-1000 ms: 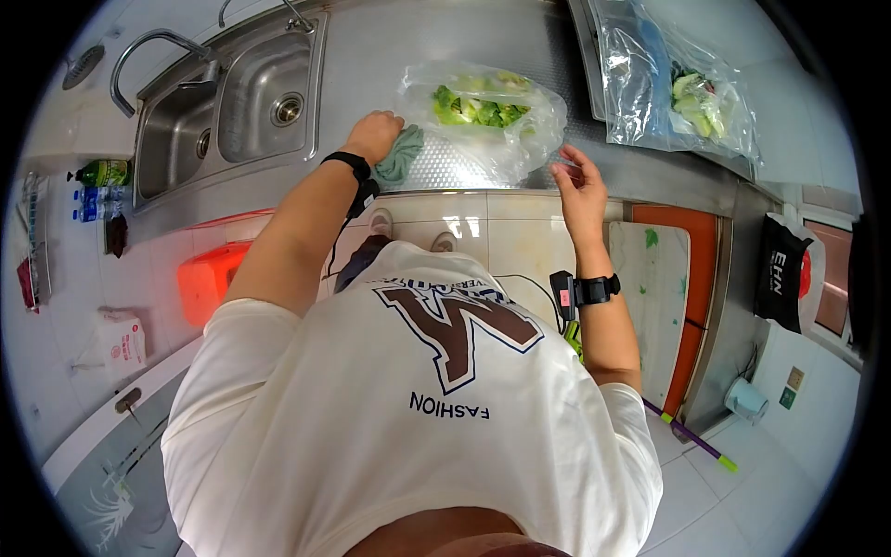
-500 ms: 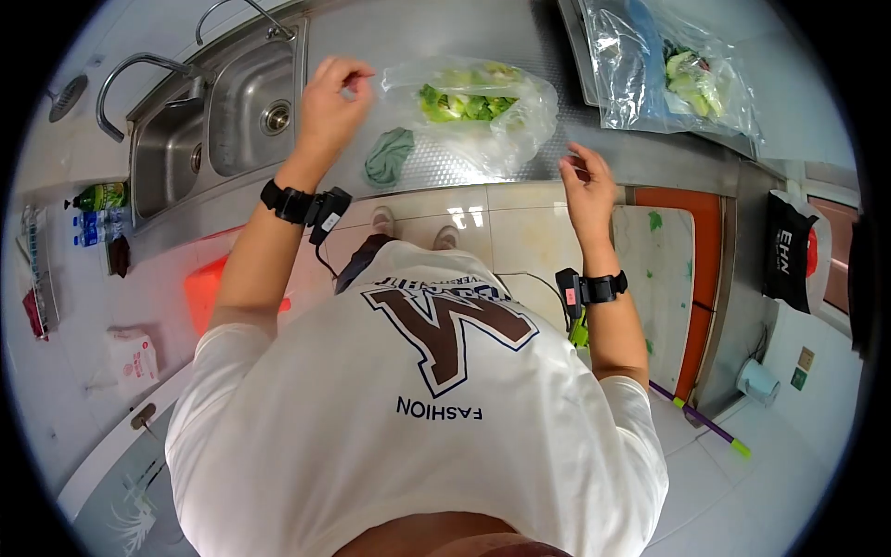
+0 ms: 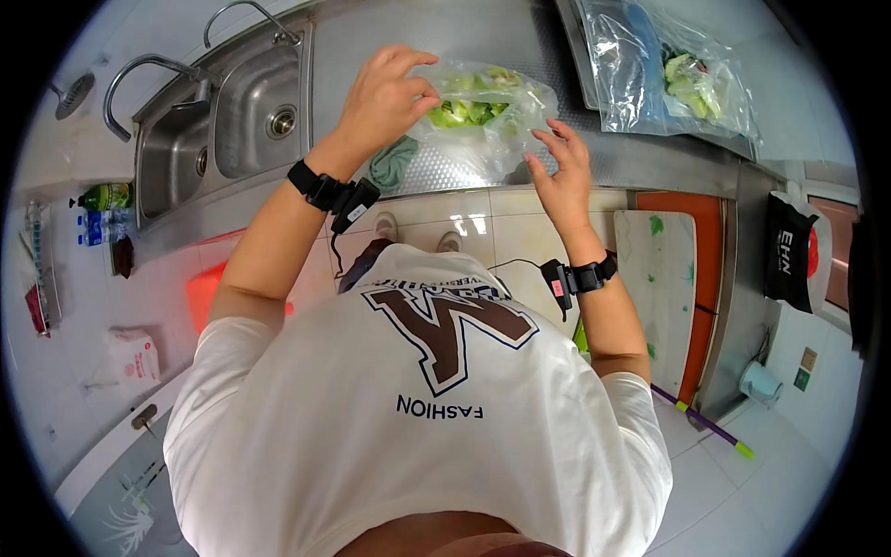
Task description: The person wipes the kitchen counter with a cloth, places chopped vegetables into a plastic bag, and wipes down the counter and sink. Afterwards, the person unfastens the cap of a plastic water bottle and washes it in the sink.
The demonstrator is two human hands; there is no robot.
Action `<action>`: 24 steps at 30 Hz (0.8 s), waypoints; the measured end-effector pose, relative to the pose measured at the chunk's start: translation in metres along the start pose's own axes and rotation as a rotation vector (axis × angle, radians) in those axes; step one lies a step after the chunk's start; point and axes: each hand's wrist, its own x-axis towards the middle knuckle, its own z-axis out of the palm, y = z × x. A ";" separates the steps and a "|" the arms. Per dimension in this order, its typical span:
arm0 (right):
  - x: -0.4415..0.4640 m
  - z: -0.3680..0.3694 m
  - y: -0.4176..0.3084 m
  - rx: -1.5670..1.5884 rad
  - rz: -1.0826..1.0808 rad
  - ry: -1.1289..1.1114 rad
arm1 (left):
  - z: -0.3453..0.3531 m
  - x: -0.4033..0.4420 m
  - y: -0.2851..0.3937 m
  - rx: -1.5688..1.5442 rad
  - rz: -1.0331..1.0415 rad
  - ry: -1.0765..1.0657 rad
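A clear plastic bag (image 3: 483, 153) lies on the metal counter with green leafy vegetables (image 3: 469, 113) inside it. My left hand (image 3: 390, 97) is over the bag's left end, thumb and fingers apart; whether it touches the plastic I cannot tell. At the bag's right edge is my right hand (image 3: 561, 172), open with fingers spread and holding nothing. A crumpled grey-green cloth (image 3: 392, 165) sits just below my left hand, partly covered by my wrist.
To the left is a double-basin steel sink (image 3: 260, 111) with a curved faucet (image 3: 125, 79). Another clear bag (image 3: 622, 74) with leafy vegetables (image 3: 691, 84) rests on a raised surface at the right. A white board (image 3: 654, 278) stands below the counter.
My left hand has moved right, over the bag's left end, and its fingers have spread. My right hand has shifted left and up to the bag's right edge.
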 end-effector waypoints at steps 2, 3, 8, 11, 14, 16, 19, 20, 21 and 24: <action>-0.001 0.001 -0.002 -0.007 -0.019 0.000 | -0.001 -0.001 0.004 -0.008 0.006 0.007; -0.001 0.002 -0.001 -0.016 -0.019 -0.003 | -0.001 -0.002 0.007 -0.024 -0.001 0.017; -0.002 0.006 -0.002 0.001 -0.002 -0.017 | 0.002 -0.008 0.006 0.182 0.030 -0.073; -0.002 0.006 -0.002 -0.042 -0.011 -0.016 | 0.009 -0.015 -0.004 0.237 -0.012 -0.102; -0.001 0.005 -0.003 -0.042 -0.034 -0.020 | 0.005 -0.022 -0.007 0.174 -0.074 -0.076; 0.000 0.006 -0.005 -0.104 -0.005 -0.031 | 0.002 -0.026 -0.004 0.066 -0.262 -0.001; 0.004 0.017 -0.002 -0.265 -0.062 0.080 | 0.011 -0.041 -0.008 0.090 -0.509 -0.124; 0.006 0.021 0.006 -0.319 -0.081 0.116 | 0.010 -0.039 -0.013 0.087 -0.508 -0.122; 0.007 0.031 0.036 -0.305 -0.055 0.002 | 0.006 -0.032 -0.021 0.010 -0.666 -0.326; 0.044 0.015 0.039 -0.210 0.145 -0.079 | -0.009 -0.005 -0.044 -0.342 -0.855 -0.364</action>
